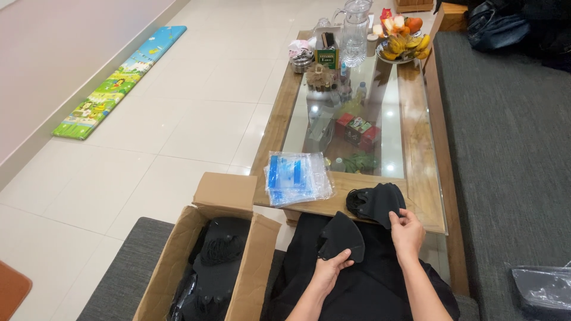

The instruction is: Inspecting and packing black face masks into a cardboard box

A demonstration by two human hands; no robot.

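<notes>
The left hand [329,268] is closed on a single black face mask [341,238], folded flat into a curved half-shape; the thumb lies across its lower edge and the fingers curl under it, so the mask stands up out of the grip, over the person's dark lap and just short of the near edge of the coffee table [416,172]. The right hand [407,230] is half open — its fingertips rest on the near side of a small pile of black masks [376,202], which lies on the wooden near end of the coffee table. Whether the thumb and fingers actually pinch a mask off that pile cannot be told; they touch it and look only loosely bent.

On the same near end of the table, toward its left corner, sits a stack of clear plastic pouches with blue print [295,177]. Beside the table's near left corner an open cardboard box [225,249] stands on a grey cushion, flaps up, holding more black masks and loops of black cord. Through the table's glass top a red box [355,129] shows on the lower shelf. At the table's far end stand a clear glass jug [355,32] and a bowl of bananas and other fruit [402,43]. Along the table's right side runs a grey sofa seat [511,154] — on it, off the table's near right corner, lies a dark plastic-wrapped packet [544,288].
</notes>
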